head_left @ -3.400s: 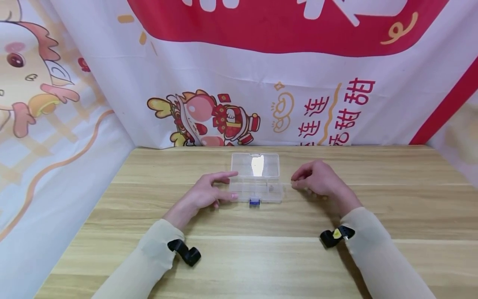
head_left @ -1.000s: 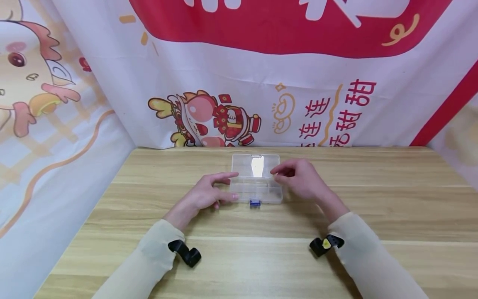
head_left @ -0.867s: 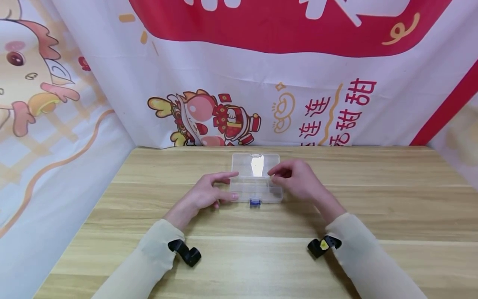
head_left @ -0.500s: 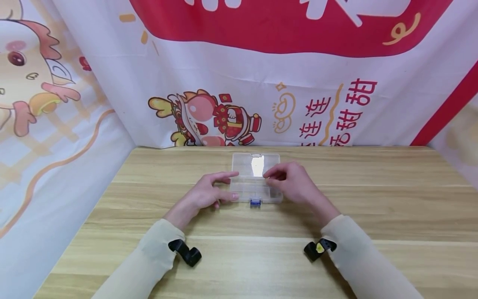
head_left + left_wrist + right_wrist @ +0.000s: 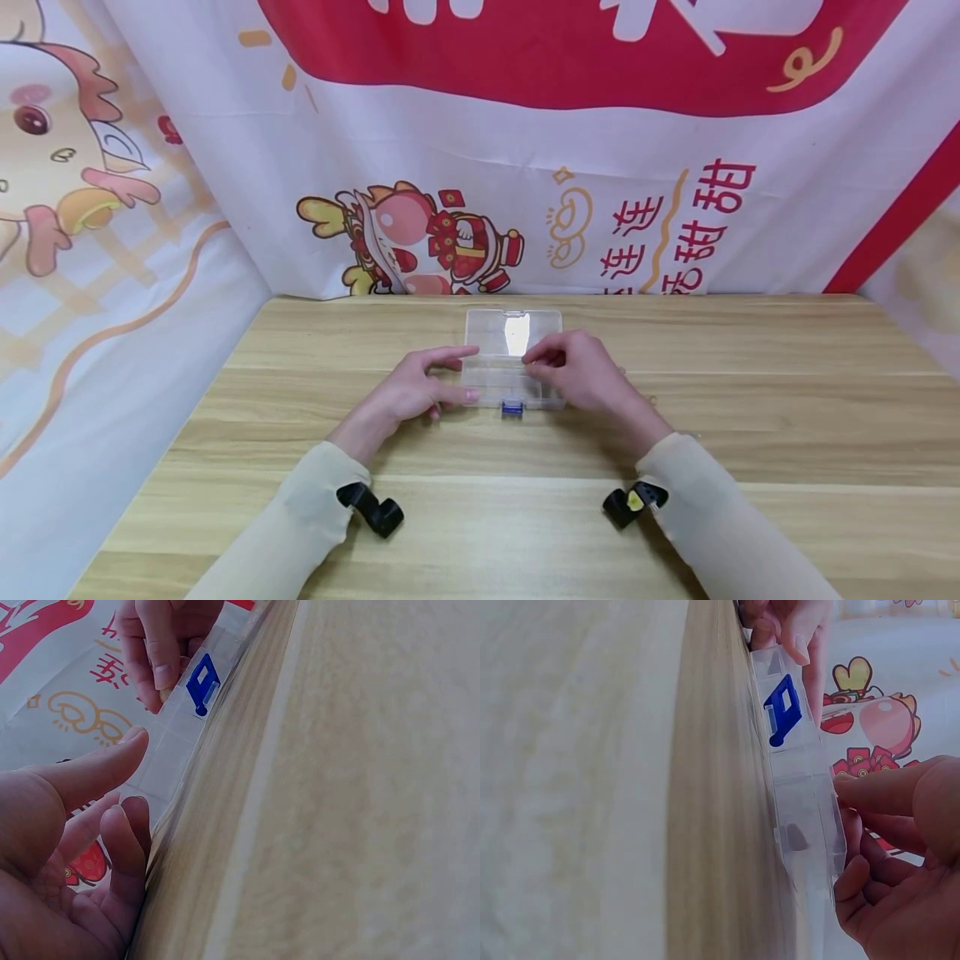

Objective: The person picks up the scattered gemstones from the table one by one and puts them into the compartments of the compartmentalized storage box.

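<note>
A clear plastic compartment box [image 5: 501,390] lies on the table, its lid [image 5: 487,332] tipped back and its blue latch [image 5: 512,408] facing me. My left hand [image 5: 411,386] is at the box's left end, thumb and index finger straight and touching its edge. Over the back right compartments, my right hand [image 5: 581,367] pinches a tiny tan piece [image 5: 164,695] between thumb and index finger. Fingers mostly cover that piece, so its kind cannot be told. In the right wrist view, a greyish shape [image 5: 796,837] shows through the box wall, too blurred to identify.
A few tiny, faint items, among them a small tan one [image 5: 652,400], lie on the wooden table [image 5: 495,533] near the right wrist. A printed cloth [image 5: 480,150] hangs at the table's back edge, and another covers the left side.
My right hand, earlier on the table right of the box with a small piece in its fingers, has moved left over the compartments. The left hand and box stay put.
</note>
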Available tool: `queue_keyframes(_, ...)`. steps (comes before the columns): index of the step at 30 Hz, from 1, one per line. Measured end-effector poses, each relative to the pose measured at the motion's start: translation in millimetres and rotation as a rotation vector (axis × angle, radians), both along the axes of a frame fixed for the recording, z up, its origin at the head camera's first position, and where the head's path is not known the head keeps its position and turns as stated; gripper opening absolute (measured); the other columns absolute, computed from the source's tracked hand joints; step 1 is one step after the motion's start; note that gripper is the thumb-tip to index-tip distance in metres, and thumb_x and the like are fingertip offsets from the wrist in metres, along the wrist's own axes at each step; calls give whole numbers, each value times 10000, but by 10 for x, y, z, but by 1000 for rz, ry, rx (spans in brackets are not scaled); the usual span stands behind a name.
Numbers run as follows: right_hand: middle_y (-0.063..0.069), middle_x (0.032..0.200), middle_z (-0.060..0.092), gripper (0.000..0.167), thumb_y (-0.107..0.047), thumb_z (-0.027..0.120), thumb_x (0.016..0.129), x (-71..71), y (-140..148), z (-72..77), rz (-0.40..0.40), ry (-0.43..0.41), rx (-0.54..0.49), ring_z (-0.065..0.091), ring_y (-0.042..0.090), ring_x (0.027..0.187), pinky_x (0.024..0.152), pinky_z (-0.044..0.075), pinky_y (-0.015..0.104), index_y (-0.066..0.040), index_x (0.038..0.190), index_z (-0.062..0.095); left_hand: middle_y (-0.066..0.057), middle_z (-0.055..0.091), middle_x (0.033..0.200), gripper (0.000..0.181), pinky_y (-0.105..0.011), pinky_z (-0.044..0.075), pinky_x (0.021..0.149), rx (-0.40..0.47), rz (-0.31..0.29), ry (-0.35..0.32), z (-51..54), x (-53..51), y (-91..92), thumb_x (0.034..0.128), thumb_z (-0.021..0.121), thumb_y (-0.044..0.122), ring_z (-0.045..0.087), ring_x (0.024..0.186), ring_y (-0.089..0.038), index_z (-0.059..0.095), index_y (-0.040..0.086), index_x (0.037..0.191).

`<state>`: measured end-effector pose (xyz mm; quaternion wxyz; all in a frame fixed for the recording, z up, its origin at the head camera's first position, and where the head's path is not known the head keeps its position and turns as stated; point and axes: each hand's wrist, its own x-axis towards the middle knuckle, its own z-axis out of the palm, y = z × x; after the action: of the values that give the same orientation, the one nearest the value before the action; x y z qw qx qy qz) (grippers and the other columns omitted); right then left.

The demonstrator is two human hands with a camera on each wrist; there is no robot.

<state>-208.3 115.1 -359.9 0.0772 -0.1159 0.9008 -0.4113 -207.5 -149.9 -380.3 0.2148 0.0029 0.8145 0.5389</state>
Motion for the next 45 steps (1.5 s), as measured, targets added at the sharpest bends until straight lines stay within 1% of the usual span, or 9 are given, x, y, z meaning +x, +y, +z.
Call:
queue_keyframes(4, 46, 980, 727, 121, -131, 721, 1009, 1, -7, -9, 3, 1, 4, 608, 194, 894, 780, 531, 304, -117, 1094, 806, -42, 519, 1509, 671, -239, 464, 536, 3, 2, -3, 0, 3, 0, 851, 912, 255, 528, 610, -163, 642, 429, 1440)
queue_keyframes(9, 54, 953, 721, 118, -107, 714, 1007, -2, -12, -27, 11, 9, 8, 601, 187, 868, 764, 522, 300, -101, 1077, 809, -62, 515, 1514, 673, -242, 464, 537, 8, -3, 4, -17, 5, -7, 852, 911, 256, 528, 614, -160, 639, 420, 1446)
queue_keyframes(18, 51, 929, 723, 118, -90, 717, 993, 7, -38, -36, 24, 24, 23, 604, 178, 853, 763, 524, 292, -81, 1062, 812, -67, 513, 1519, 672, -242, 460, 534, 5, -2, 2, -6, 17, 0, 853, 909, 259, 523, 600, -155, 638, 414, 1449)
queue_keyframes(25, 47, 945, 724, 123, -97, 713, 999, -1, -41, -36, 24, 17, 47, 601, 176, 863, 762, 521, 286, -92, 1069, 814, -77, 513, 1523, 682, -242, 462, 535, 6, -7, 13, -15, 13, -1, 848, 912, 253, 529, 610, -154, 636, 403, 1454)
queue_keyframes(34, 52, 970, 720, 123, -99, 710, 1005, -10, -47, -42, 17, -8, 43, 600, 185, 881, 763, 524, 281, -106, 1075, 811, -57, 510, 1516, 681, -235, 466, 534, -3, -3, 2, 1, 17, -1, 849, 912, 256, 528, 604, -153, 635, 424, 1448)
queue_keyframes(45, 54, 984, 714, 128, -113, 710, 1006, -4, -49, -21, 18, -6, 73, 595, 194, 892, 760, 515, 286, -110, 1081, 814, -74, 509, 1518, 682, -242, 461, 525, 1, -11, 14, -3, 10, -5, 853, 908, 250, 521, 596, -151, 632, 405, 1458)
